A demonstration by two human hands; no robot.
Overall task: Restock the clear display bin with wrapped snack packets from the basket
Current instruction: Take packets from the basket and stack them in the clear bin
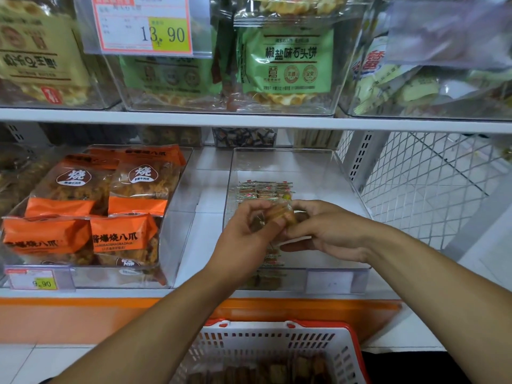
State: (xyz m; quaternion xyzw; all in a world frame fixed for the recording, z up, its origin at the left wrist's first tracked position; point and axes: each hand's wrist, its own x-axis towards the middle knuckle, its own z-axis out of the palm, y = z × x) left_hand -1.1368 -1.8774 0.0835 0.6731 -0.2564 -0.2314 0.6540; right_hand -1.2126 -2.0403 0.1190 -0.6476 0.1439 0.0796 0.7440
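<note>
I have both hands meeting over the clear display bin [293, 173] on the lower shelf [210, 206], just right of centre in my view. My left hand [243, 234] comes in from 7 o'clock, its fingers curled and pinching a wrapped snack packet [279, 214], a small clear wrapper with something golden-brown inside. My right hand [324, 231] reaches in from 4 o'clock and its fingertips grip the same packet from the other side, so the packet sits between the 2 hands, held above the bin's floor. Inside the bin, at 12 o'clock from the hands, a small stack of snack packets [263, 189] with red and green printed edges lies flat, and more of them show under my left wrist toward the bin's front wall. The white and red basket [277, 342] sits at 6 o'clock, below the shelf edge, with brown packets lying in its bottom. At 9 o'clock from the bin, a neighbouring clear bin holds orange snack bags [83, 206], and a price tag reading 9.90 [33, 279] is clipped to its front. On the upper shelf, at 12 o'clock, another clear bin holds a green biscuit bag [288, 59], with a price tag reading 13.90 [142, 24] just to its left.
</note>
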